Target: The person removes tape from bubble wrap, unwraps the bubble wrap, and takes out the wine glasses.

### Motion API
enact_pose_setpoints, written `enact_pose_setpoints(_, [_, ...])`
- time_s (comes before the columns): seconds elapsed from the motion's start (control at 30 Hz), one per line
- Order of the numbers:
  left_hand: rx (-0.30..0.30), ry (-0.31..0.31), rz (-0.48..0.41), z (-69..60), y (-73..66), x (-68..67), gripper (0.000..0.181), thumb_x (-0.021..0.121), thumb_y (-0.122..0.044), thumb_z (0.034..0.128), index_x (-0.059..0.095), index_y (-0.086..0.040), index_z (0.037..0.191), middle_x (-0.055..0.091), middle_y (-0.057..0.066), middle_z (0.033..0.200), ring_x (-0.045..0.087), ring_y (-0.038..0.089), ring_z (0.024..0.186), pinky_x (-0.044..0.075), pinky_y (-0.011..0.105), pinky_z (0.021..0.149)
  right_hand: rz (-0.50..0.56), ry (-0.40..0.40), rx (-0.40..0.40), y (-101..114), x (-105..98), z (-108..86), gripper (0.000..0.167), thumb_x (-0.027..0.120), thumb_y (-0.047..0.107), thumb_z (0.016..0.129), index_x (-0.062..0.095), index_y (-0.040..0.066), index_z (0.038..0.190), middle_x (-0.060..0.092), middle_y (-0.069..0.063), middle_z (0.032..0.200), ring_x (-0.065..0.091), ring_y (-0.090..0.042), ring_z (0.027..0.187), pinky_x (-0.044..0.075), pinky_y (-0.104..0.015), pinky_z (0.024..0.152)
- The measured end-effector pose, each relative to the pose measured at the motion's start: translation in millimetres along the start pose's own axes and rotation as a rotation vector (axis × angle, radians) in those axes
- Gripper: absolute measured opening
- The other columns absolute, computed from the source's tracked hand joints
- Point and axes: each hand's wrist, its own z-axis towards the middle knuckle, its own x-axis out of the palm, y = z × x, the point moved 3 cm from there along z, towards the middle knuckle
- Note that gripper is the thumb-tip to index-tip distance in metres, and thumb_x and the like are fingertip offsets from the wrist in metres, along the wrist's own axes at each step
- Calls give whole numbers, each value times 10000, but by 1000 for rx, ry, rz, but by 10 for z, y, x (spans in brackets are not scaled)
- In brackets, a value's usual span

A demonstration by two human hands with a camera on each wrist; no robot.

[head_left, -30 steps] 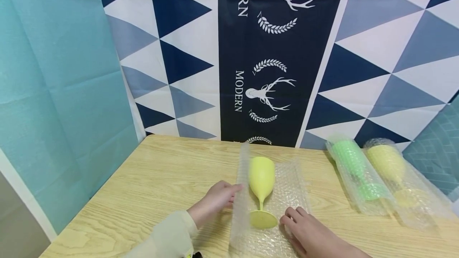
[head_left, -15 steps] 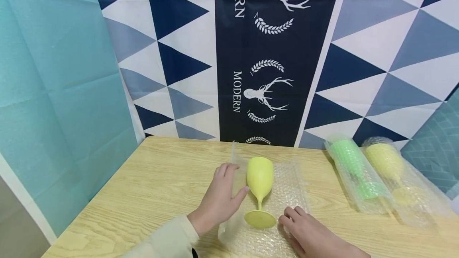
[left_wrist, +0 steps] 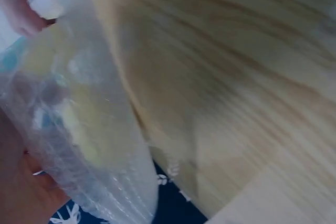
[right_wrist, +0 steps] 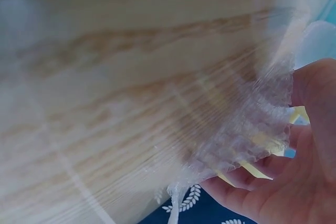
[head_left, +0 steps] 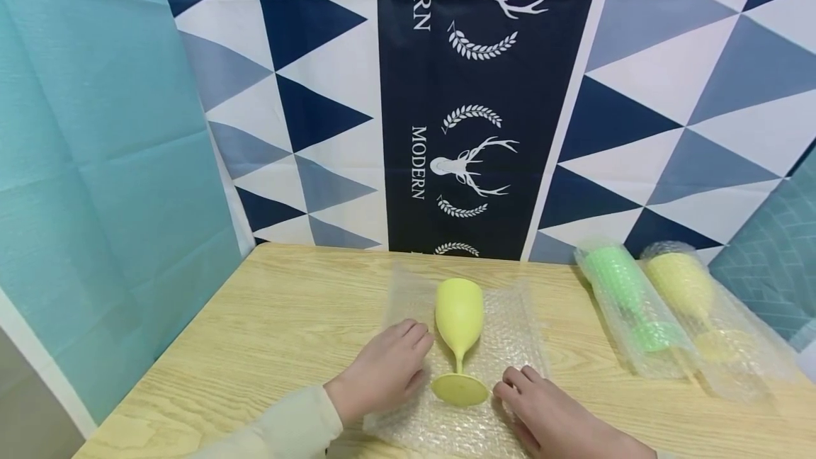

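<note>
A yellow plastic goblet (head_left: pixel 459 321) lies on its side on a sheet of bubble wrap (head_left: pixel 465 431), its bowl away from me and its foot towards me. My left hand (head_left: pixel 385 367) rests on the wrap to the left of the stem, fingers loosely bent. My right hand (head_left: pixel 548 409) rests on the wrap beside the goblet's foot. In the left wrist view the goblet shows only faintly through the bubble wrap (left_wrist: pixel 84 129). In the right wrist view bubble wrap (right_wrist: pixel 247 124) lies against the right hand (right_wrist: pixel 278 171), with thumb and fingers apart.
At the right of the wooden table (head_left: pixel 274 324), a green goblet (head_left: pixel 615 275) and a pale yellow goblet (head_left: pixel 678 285) lie in bubble wrap sleeves. A patterned cloth (head_left: pixel 338 91) hangs behind the table, and a turquoise curtain (head_left: pixel 115 161) hangs at the left.
The left flap of bubble wrap, upright earlier beside the goblet, now lies lowered to the left. My left hand let it go and came down onto the wrap. The right hand stayed in place.
</note>
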Motion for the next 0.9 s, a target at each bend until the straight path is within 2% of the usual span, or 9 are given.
enact_pose_setpoints(0.17, [-5, 1, -7, -134, 63, 68, 248, 548, -360, 914, 564, -141, 1028, 595, -30, 1004, 566, 119, 961, 481, 260, 936, -12, -41, -44, 12, 0, -12, 274, 703, 149, 814, 575, 169, 1056, 489, 105, 929, 391, -40, 792, 422, -228, 647])
enact_pose_setpoints(0.3, [5, 12, -36, -251, 120, 115, 244, 539, -385, 909, 555, -160, 999, 575, -47, 963, 546, 109, 905, 497, 262, 877, 21, 10, 11, 14, -20, -17, 245, 680, 178, 849, 567, 197, 1066, 474, 123, 928, 393, -38, 802, 430, -237, 664])
enact_pose_setpoints(0.47, [34, 61, -66, -407, 180, 186, 254, 534, -371, 886, 543, -170, 1040, 569, -58, 969, 522, 103, 892, 500, 261, 830, 68, 72, 77, 22, -38, -17, 204, 647, 218, 887, 567, 236, 1073, 466, 148, 933, 401, -29, 815, 450, -243, 685])
enact_pose_setpoints(0.57, [53, 74, -109, -506, 211, 223, 275, 543, -343, 859, 534, -176, 1078, 567, -60, 977, 512, 99, 890, 501, 267, 827, 84, 91, 89, 28, -40, -10, 195, 639, 222, 896, 568, 240, 1077, 467, 153, 937, 402, -25, 819, 452, -240, 687])
enact_pose_setpoints(0.7, [73, 45, -162, -606, 256, 259, 338, 571, -327, 819, 536, -182, 1121, 559, -66, 979, 486, 88, 868, 488, 250, 786, 71, 79, 78, 34, -37, -6, 197, 643, 216, 891, 567, 232, 1072, 465, 150, 931, 398, -24, 811, 440, -233, 678])
enact_pose_setpoints(0.8, [80, 36, -207, -642, 287, 282, 349, 582, -320, 808, 538, -187, 1127, 545, -79, 949, 456, 68, 831, 463, 217, 734, 59, 60, 65, 37, -42, -5, 213, 650, 197, 881, 567, 220, 1076, 471, 141, 936, 396, -28, 814, 440, -237, 678])
enact_pose_setpoints(0.9, [73, 64, -269, -652, 305, 304, 328, 577, -312, 817, 539, -190, 1119, 535, -89, 932, 439, 54, 816, 457, 203, 715, 56, 55, 61, 40, -51, -2, 221, 650, 186, 879, 568, 215, 1083, 482, 132, 947, 398, -33, 821, 448, -248, 686])
